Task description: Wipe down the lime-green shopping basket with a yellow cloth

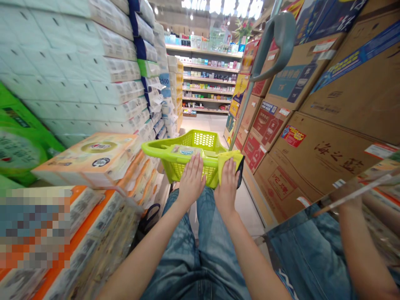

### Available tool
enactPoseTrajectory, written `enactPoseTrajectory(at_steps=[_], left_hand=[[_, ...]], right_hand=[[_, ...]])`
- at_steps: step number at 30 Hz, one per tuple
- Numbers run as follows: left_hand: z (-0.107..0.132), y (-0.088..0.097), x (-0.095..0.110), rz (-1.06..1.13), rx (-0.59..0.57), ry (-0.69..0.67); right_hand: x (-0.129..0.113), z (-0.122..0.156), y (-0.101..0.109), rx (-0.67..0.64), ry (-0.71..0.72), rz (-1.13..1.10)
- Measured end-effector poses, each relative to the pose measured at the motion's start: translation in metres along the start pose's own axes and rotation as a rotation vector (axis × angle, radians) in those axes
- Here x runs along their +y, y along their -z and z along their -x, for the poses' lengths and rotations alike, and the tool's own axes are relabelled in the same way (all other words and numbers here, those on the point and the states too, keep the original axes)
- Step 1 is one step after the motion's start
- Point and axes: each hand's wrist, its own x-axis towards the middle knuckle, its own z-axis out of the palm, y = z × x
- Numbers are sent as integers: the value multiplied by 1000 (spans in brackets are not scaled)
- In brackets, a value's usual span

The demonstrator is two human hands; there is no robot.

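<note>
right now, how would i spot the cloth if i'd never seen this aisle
Between the stacked white packs and the brown cartons, find the lime-green basket. The cloth lies over its near rim, toward the right end, under the right hand. Its soft yellow folds differ from the basket's green, hole-patterned walls.

Bright ceiling lights [215,6] w/ glare, edge stretch, lower-L pixelation, prob. slight blur btm R.
</note>
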Motion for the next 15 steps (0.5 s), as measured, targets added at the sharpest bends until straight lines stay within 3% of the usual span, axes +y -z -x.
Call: enactPoseTrajectory(at_steps=[3,6,10,15], left_hand=[[0,3,-4,22,-14,-18],[1,4,-7,57,-17,-45],[0,4,-7,65,-11,-36],[-1,5,-2,101,-21,-29]], right_hand=[[-30,8,-11,-47,53,51],[-34,14,-13,-95,138,59],[0,15,-3,-79,165,73],[40,3,4,53,-46,-116]])
